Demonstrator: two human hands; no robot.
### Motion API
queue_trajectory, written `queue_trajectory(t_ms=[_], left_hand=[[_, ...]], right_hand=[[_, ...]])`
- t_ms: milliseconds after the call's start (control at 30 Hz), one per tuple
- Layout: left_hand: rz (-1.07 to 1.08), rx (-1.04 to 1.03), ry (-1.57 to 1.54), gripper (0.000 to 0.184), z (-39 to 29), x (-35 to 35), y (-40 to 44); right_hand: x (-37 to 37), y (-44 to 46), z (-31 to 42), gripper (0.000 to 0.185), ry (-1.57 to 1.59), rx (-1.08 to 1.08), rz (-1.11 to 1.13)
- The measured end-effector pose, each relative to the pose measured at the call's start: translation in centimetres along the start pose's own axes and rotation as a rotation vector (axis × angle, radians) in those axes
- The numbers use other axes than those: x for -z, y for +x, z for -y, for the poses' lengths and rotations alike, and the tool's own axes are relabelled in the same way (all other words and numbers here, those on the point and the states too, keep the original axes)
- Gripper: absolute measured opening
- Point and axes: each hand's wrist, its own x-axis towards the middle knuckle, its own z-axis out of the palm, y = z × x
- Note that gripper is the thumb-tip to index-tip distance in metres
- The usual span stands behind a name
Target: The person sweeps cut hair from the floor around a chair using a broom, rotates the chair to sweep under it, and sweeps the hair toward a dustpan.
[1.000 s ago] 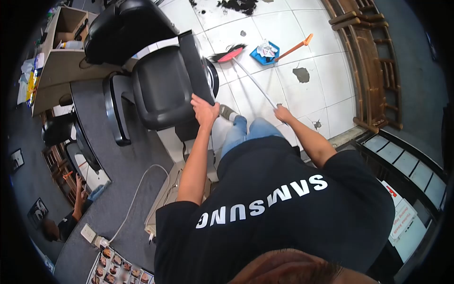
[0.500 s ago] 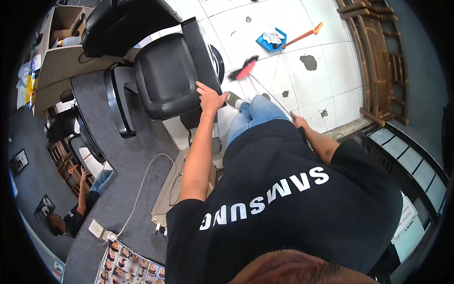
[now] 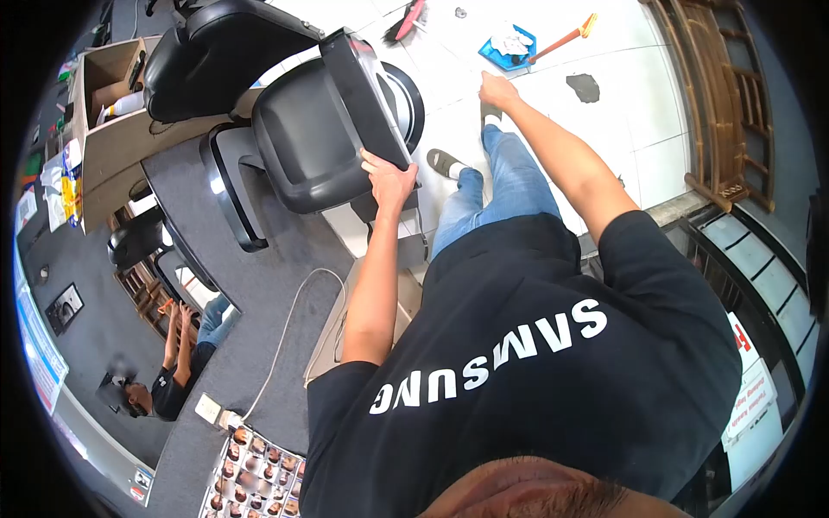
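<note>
My left hand [image 3: 390, 181] is closed round the front end of the armrest [image 3: 367, 99] of a black salon chair [image 3: 298, 138]. My right hand [image 3: 498, 90] reaches forward over the floor in a fist, closed on a broom's thin, pale handle, which barely shows against the white tiles. The pink broom head [image 3: 408, 21] with dark bristles lies beyond, close to the chair's far side. Just past my right hand, a blue dustpan [image 3: 509, 53] with an orange handle [image 3: 561, 43] holds crumpled white paper and dark bits.
A bamboo bench [image 3: 708, 104] stands along the right wall. Dark clumps of hair [image 3: 584, 87] lie on the tiles. At left are a grey counter [image 3: 259, 302] with a cable, an open wooden shelf [image 3: 108, 82] and a mirror showing a person's reflection [image 3: 181, 371].
My right hand has swung forward from beside my hip, and the broom head has moved farther away, towards the upper left. My left hand stays at the armrest, its fingers now more curled.
</note>
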Motion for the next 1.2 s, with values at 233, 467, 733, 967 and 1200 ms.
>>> queue_trajectory(t_ms=[233,467,733,967,1200], left_hand=[[-0.408,-0.133,0.004,0.098,-1.1,-0.5,2.8],[-0.648,-0.112,0.003,0.096,-7.5,3.5,18.0],[-0.564,0.089,0.006,0.075,-11.2,4.0,21.1],[-0.551,0.110,0.008,0.073,-11.4,4.3,21.6],[-0.527,0.120,-0.036,0.072,-11.3,4.7,21.8]], right_hand=[[0.1,-11.2,-14.5,0.035,0.346,-0.197,0.280],[0.2,-17.0,-20.9,0.049,-0.094,-0.121,0.210],[-0.1,0.6,-7.9,0.055,-0.014,-0.120,0.165],[3.5,10.6,-3.5,0.053,0.190,0.064,0.007],[5.1,-8.0,-16.1,0.049,0.205,-0.023,0.174]])
